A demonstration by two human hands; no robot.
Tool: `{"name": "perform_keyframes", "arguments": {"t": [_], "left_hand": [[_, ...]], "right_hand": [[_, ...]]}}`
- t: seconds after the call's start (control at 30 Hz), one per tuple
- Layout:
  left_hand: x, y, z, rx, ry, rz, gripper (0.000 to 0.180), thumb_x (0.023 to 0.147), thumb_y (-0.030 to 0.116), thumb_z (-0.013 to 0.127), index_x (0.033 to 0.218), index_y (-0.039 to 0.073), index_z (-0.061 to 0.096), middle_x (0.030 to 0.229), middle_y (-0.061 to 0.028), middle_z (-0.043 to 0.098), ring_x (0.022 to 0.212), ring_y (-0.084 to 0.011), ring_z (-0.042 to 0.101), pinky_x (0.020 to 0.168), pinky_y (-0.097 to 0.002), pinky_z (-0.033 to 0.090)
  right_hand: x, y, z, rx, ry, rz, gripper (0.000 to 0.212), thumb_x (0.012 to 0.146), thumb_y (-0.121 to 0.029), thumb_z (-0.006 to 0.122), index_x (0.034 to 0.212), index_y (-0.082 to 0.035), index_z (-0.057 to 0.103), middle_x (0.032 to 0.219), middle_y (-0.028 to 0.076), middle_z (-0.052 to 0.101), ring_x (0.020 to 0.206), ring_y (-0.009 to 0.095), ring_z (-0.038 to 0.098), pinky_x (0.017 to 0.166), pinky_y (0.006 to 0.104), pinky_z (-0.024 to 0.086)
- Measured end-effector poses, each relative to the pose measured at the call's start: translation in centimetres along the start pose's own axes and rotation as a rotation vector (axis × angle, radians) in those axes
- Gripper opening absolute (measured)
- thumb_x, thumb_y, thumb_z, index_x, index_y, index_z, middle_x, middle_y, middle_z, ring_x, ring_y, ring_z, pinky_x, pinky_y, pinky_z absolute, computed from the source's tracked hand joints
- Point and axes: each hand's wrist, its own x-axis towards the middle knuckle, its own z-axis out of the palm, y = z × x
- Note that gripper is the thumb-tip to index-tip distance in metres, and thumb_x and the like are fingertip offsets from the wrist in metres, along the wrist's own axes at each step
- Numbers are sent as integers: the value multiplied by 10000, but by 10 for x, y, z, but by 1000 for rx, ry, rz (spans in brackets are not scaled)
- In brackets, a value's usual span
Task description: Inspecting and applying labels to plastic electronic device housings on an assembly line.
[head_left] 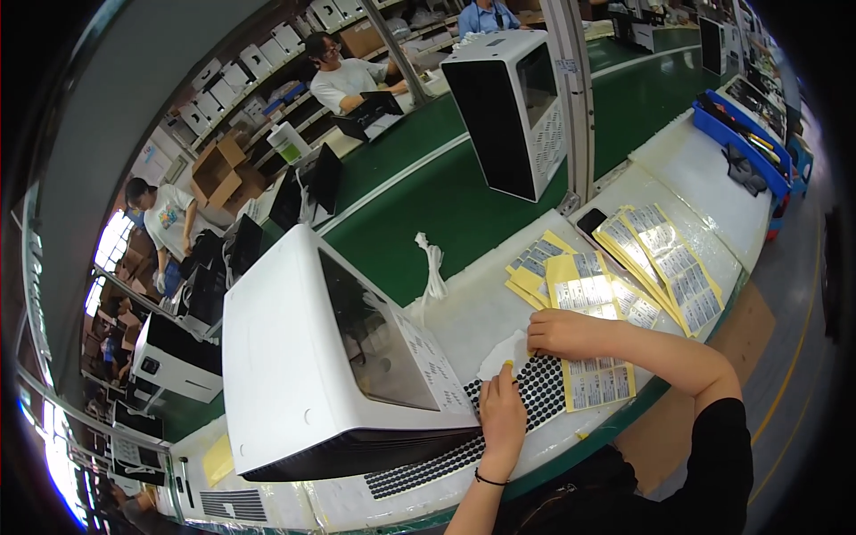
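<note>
My left hand (pixel 502 417) lies over a sheet of black round dots (pixel 546 392), its fingers drawn together. A small yellow bit shows at its fingertips, beside a torn-looking white piece (pixel 502 357); what the fingers hold is too small to tell. Curled at the far edge of the dotted sheet is my right hand (pixel 560 333), closed, with its fingertips partly hidden. Just left of my hands stands a large white machine housing (pixel 281 357) with a dark window and black base. Yellow-backed label sheets (pixel 599 385) lie under and beside my right forearm.
More label sheets (pixel 664 259) fan out near a phone (pixel 590 220). A bundled white cable (pixel 432 272) lies by the green conveyor (pixel 392 209). Across it stands another black-and-white housing (pixel 490 116). A blue tool bin (pixel 744 134) sits far right. Co-workers are at the far side.
</note>
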Motion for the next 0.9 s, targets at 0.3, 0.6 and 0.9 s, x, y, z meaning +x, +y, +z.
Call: {"name": "perform_keyframes", "arguments": {"t": [0.3, 0.6, 0.9], "left_hand": [[-3, -6, 4, -35, -10, 42, 371, 801, -16, 573, 1165, 4, 510, 867, -147, 575, 836, -327, 529, 749, -415, 442], [-10, -2, 7, 76, -32, 121, 443, 737, -92, 502, 1171, -2, 514, 930, -132, 553, 898, -307, 514, 803, -367, 453], [-11, -5, 7, 18, -35, 140, 487, 697, -108, 497, 1168, 14, 526, 947, -118, 535, 921, -300, 502, 823, -369, 455]], "right_hand": [[5, 2, -2, 0, -121, 9, 112, 808, -133, 618, 837, -28, 591, 852, 105, 591, 878, 265, 523, 797, 350, 446], [5, -2, -2, -2, -113, 31, 110, 800, -127, 631, 853, -35, 604, 861, 90, 597, 888, 259, 529, 815, 337, 441], [16, -7, -22, -49, -49, 35, 122, 789, -112, 649, 874, -37, 602, 878, 99, 592, 887, 273, 524, 808, 345, 441]]}}
